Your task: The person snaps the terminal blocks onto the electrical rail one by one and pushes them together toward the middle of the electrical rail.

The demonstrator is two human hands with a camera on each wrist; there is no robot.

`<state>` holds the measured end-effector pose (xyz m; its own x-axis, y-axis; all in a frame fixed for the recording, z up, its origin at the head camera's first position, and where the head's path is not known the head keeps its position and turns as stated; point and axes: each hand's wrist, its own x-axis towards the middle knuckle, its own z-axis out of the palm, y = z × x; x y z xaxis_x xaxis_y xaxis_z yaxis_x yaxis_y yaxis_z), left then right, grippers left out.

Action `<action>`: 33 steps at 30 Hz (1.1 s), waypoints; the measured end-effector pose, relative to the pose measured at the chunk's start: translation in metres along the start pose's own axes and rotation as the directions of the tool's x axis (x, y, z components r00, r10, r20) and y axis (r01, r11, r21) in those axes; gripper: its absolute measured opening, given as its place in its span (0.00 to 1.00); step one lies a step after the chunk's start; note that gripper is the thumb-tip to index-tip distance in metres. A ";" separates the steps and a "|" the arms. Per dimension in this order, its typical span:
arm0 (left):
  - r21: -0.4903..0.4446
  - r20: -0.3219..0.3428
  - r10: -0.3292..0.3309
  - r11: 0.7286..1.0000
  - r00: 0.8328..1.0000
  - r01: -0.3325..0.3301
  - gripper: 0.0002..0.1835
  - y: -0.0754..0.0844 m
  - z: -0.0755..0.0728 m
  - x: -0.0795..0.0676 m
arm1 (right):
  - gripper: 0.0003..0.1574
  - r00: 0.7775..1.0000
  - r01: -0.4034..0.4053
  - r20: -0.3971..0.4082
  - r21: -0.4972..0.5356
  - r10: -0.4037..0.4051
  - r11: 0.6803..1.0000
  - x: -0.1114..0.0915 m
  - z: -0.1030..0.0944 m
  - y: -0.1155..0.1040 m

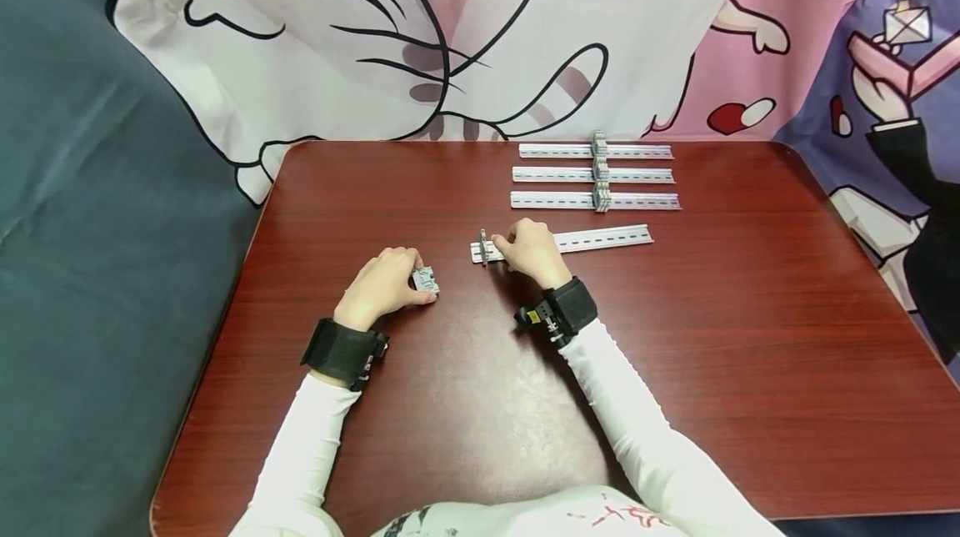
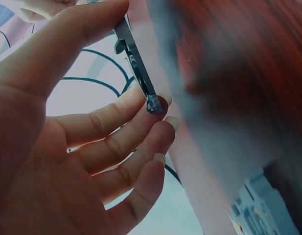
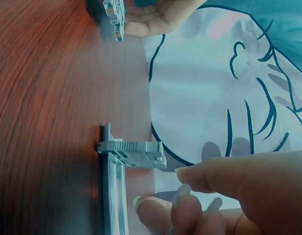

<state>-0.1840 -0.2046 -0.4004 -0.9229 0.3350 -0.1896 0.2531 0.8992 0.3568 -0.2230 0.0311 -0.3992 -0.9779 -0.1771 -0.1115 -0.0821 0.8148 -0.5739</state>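
Note:
My left hand (image 1: 381, 285) pinches a grey terminal block (image 1: 425, 280) between thumb and fingers, above the table left of the rail. Seen edge-on in the left wrist view, that terminal block (image 2: 136, 63) is thin; orange spots mark it in the right wrist view. A slotted metal DIN rail (image 1: 607, 238) lies before me, with a ribbed grey clip (image 1: 483, 247) upright across its left end. My right hand (image 1: 531, 252) is over the rail, fingers loosely bent and fingertips close beside the clip (image 3: 136, 152), nothing between them.
Behind, three DIN rails (image 1: 555, 200) lie parallel, each carrying a cluster of grey blocks (image 1: 602, 197) near its middle. Another grey block (image 2: 263, 208) sits on the brown table (image 1: 750, 337), below the left hand. A printed curtain (image 1: 337, 87) hangs along the back edge.

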 end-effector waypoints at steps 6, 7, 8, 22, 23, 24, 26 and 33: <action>-0.005 0.009 0.016 1.000 1.000 -0.015 0.28 0.009 0.002 0.005 | 0.24 1.000 -0.004 0.027 0.012 0.004 1.000 -0.001 -0.005 0.001; -0.009 0.004 0.024 1.000 1.000 -0.024 0.28 0.011 0.002 0.007 | 0.24 0.999 -0.006 0.042 0.024 0.005 1.000 -0.001 -0.006 0.000; -0.011 -0.003 0.032 0.999 0.999 -0.033 0.28 0.013 0.002 0.008 | 0.24 0.998 -0.007 0.060 0.040 0.005 0.999 -0.001 -0.007 -0.001; -0.086 -0.133 0.111 0.989 0.985 -0.123 0.27 0.040 0.004 0.027 | 0.18 0.957 0.010 0.279 0.253 -0.083 0.967 -0.002 -0.008 -0.014; -0.089 -0.144 0.115 0.988 0.983 -0.128 0.27 0.042 0.005 0.028 | 0.16 0.957 0.005 0.278 0.260 -0.080 0.966 -0.002 -0.008 -0.013; -0.093 -0.152 0.119 0.987 0.981 -0.134 0.27 0.043 0.006 0.028 | 0.15 0.958 -0.003 0.279 0.265 -0.074 0.964 -0.002 -0.009 -0.012; -0.100 -0.165 0.127 0.984 0.978 -0.145 0.27 0.044 0.007 0.030 | 0.12 0.960 -0.010 0.274 0.268 -0.066 0.963 -0.001 -0.011 -0.010; -0.006 -0.134 0.169 0.985 0.977 -0.171 0.25 0.045 0.015 0.033 | 0.12 0.993 -0.044 0.117 0.221 0.018 0.974 -0.004 -0.031 0.010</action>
<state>-0.1989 -0.1491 -0.4039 -0.8974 0.4411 -0.0025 0.4055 0.8271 0.3892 -0.2259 0.0570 -0.3797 -0.9500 -0.2258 -0.2158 0.0051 0.6797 -0.7335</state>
